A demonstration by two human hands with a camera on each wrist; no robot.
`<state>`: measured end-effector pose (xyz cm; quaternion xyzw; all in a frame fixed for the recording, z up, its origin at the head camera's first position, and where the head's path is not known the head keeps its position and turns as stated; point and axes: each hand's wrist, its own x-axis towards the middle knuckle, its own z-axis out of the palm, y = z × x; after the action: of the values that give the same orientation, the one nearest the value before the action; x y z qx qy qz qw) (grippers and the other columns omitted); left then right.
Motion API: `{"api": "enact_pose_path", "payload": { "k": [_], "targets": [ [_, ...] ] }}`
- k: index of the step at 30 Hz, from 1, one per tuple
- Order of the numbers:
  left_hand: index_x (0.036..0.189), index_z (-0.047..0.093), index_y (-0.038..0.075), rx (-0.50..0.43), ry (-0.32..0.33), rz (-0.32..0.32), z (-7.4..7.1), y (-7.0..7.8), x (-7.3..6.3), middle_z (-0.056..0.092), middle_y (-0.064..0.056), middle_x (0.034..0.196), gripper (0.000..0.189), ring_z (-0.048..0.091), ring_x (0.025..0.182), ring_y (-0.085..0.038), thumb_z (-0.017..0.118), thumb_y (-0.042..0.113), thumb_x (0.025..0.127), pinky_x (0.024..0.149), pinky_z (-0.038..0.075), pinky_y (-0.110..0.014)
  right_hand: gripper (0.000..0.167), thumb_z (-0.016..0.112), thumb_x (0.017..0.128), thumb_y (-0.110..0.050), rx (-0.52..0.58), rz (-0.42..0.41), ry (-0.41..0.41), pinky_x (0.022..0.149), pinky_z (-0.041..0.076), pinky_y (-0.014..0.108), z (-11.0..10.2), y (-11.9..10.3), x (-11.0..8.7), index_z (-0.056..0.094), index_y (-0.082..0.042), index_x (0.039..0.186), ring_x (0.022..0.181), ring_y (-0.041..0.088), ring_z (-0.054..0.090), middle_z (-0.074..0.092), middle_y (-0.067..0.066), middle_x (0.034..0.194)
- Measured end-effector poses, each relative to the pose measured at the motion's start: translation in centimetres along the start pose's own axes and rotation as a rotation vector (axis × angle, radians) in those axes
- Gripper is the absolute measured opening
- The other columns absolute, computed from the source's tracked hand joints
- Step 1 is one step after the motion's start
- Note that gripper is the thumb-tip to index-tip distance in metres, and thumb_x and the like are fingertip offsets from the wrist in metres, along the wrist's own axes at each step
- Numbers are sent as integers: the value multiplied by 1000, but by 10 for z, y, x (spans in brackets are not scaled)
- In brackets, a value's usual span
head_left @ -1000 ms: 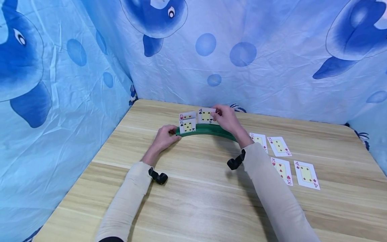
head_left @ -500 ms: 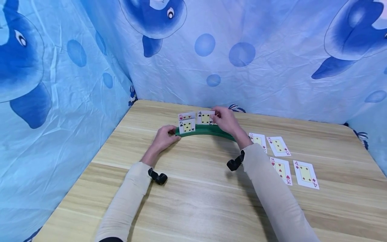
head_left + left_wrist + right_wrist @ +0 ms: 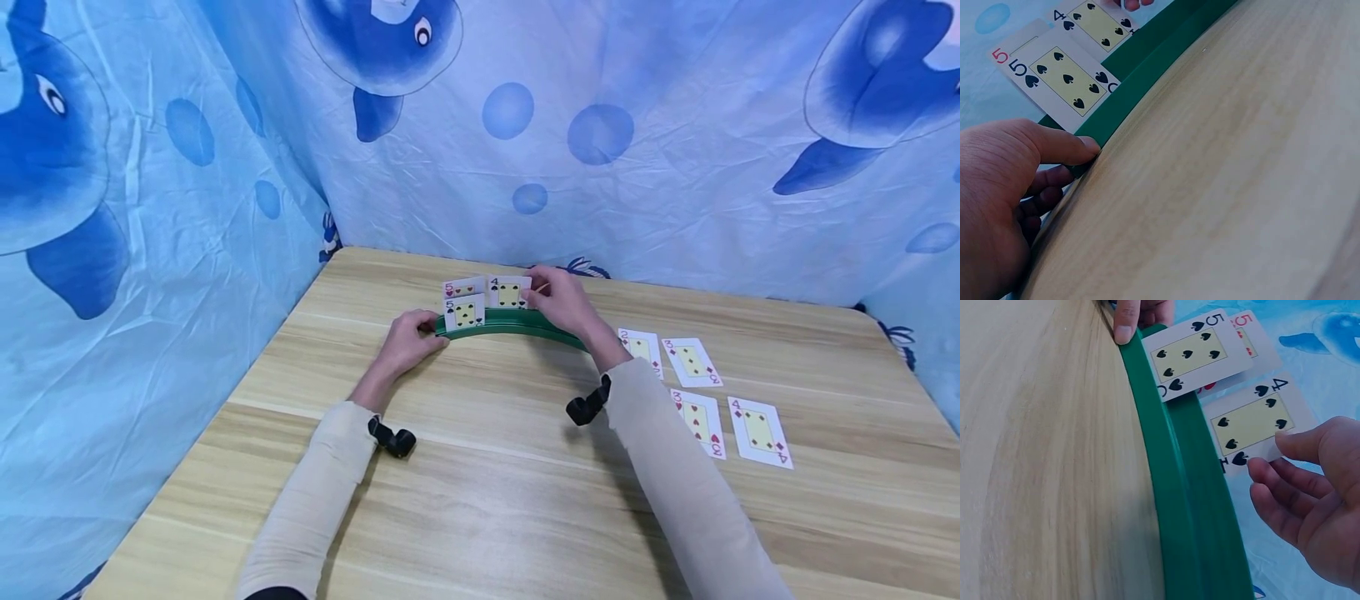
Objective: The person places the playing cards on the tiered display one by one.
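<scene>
My left hand (image 3: 406, 342) pinches the left end of a curved green card holder (image 3: 517, 320), thumb on its front side in the left wrist view. Upright at that end stands the five of spades (image 3: 1067, 78), and behind it the five of hearts (image 3: 463, 287), partly covered. With thumb and fingers, my right hand (image 3: 561, 298) pinches the right edge of the four of spades (image 3: 1252, 422). This card stands at the rear of the holder, just right of the fives, its lower edge hidden behind the green rail.
Right of the holder, several cards lie face up on the wooden table (image 3: 480, 500): a two of diamonds (image 3: 640, 346) partly behind the right forearm, a three of diamonds (image 3: 692, 362), a three of hearts (image 3: 699, 425) and a four of diamonds (image 3: 759, 432). A blue curtain (image 3: 450, 208) hangs behind.
The four of spades has moved slightly down toward the holder, together with my right hand. My left hand has stayed at the holder's end.
</scene>
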<state>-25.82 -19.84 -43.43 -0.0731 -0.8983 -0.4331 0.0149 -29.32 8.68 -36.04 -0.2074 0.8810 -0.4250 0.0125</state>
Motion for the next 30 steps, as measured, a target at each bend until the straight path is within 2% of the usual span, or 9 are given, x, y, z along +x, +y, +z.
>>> {"api": "enact_pose_path", "payload": {
  "k": [3, 7, 12, 16, 24, 30],
  "targets": [
    [120, 66, -4, 5, 0, 9, 1, 1, 0, 67, -23, 118, 37, 62, 105, -34, 74, 10, 86, 95, 49, -46, 32, 64, 98, -15, 2, -15, 12, 85, 57, 43, -7, 1, -5, 62, -2, 127, 94, 31, 70, 70, 18, 110],
    [120, 66, -4, 18, 7, 12, 1, 2, -1, 67, -24, 118, 37, 62, 105, -34, 74, 9, 87, 94, 49, -46, 27, 63, 98, -12, -8, -47, 24, 86, 56, 45, -17, 3, -11, 63, 0, 122, 96, 32, 69, 70, 19, 111],
    [120, 66, -4, 14, 6, -4, 1, 4, -1, 67, -23, 118, 37, 62, 106, -34, 74, 9, 86, 97, 49, -47, 27, 63, 98, -11, -24, -59, 43, 88, 56, 46, -30, 7, -21, 64, -2, 122, 99, 32, 69, 70, 18, 114],
    [121, 66, -4, 16, 5, -4, 1, 4, -2, 67, -23, 118, 37, 62, 106, -34, 74, 9, 87, 97, 49, -46, 26, 63, 98, -12, -29, -52, 57, 91, 55, 47, -39, 11, -32, 64, -3, 122, 103, 32, 67, 69, 18, 115],
    [121, 66, -4, 9, 3, -9, 1, 2, 0, 67, -23, 118, 38, 62, 105, -34, 74, 9, 87, 96, 49, -46, 24, 62, 99, -15, -84, -16, 80, 89, 56, 47, -53, 23, -59, 64, -4, 119, 101, 32, 67, 69, 17, 114],
    [122, 65, -4, 14, -2, -11, -1, 1, -1, 67, -23, 118, 39, 62, 106, -34, 74, 10, 87, 97, 49, -46, 25, 61, 99, -17, -141, 18, 91, 86, 56, 43, -64, 34, -82, 64, -5, 122, 101, 32, 68, 69, 17, 116]
  ]
}}
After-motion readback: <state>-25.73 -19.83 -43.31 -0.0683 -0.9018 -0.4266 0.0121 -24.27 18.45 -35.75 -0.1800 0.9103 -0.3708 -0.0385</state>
